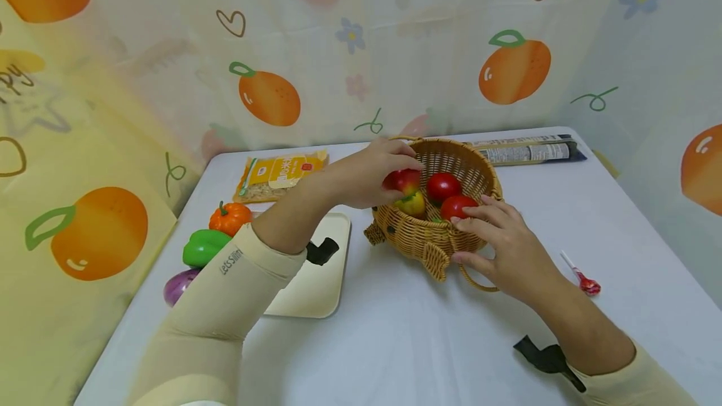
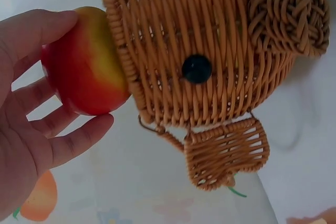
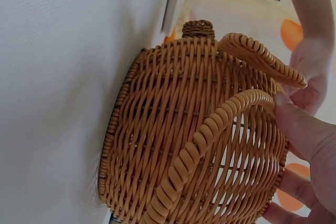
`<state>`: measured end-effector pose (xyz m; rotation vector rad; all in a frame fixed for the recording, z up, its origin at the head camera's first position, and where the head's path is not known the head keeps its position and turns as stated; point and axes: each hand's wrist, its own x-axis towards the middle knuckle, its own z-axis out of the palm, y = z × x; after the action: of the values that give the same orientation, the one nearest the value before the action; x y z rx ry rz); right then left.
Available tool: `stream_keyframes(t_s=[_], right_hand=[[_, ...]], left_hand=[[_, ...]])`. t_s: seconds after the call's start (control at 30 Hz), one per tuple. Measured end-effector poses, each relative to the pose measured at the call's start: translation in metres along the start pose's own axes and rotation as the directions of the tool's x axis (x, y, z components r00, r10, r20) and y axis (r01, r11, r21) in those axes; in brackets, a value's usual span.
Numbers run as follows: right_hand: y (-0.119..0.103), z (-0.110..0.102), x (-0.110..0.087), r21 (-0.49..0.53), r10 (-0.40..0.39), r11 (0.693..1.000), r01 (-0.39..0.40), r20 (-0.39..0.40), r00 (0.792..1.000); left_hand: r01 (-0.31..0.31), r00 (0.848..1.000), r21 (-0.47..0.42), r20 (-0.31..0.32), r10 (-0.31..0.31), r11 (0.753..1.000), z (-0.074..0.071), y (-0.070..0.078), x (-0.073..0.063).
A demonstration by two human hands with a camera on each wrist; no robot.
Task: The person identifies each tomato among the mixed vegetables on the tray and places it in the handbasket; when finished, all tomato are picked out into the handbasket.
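Note:
My left hand (image 1: 376, 174) holds a red-and-yellow apple (image 2: 86, 61) at the rim of a wicker basket (image 1: 403, 230), thumb on one side and fingers round the other. The basket has black button eyes, woven ears and a looped handle (image 3: 181, 166). Inside it lie two red, tomato-like fruits, one farther back (image 1: 444, 187) and one nearer (image 1: 455, 207), and a yellow pepper (image 1: 413, 204) with a green top. My right hand (image 1: 507, 246) grips the basket's right rim, fingers over the edge and thumb outside near the handle.
A cream tray (image 1: 324, 293) lies left of the basket, partly under my left arm. Beyond its left edge sit an orange pumpkin (image 1: 229, 218), a green pepper (image 1: 204, 247) and a purple vegetable (image 1: 179, 286). Farther back are a yellow food packet (image 1: 282, 174) and a long package (image 1: 527, 150). A lollipop (image 1: 586, 282) lies right.

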<state>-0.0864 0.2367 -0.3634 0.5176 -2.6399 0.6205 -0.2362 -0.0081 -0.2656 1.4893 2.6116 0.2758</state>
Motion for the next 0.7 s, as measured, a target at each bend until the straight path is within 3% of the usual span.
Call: stream_keyframes(t_s=[0.4, 0.7], right_hand=[[-0.001, 0.002, 0.002, 0.006, 0.009, 1.0, -0.009, 0.014, 1.0], [0.002, 0.004, 0.003, -0.002, -0.024, 1.0, 0.024, -0.009, 1.0]], left_hand=[[-0.009, 0.998, 0.007, 0.067, 0.008, 1.0, 0.024, -0.001, 0.015], [0.025, 0.997, 0.021, 0.071, -0.027, 0.999, 0.026, -0.002, 0.013]])
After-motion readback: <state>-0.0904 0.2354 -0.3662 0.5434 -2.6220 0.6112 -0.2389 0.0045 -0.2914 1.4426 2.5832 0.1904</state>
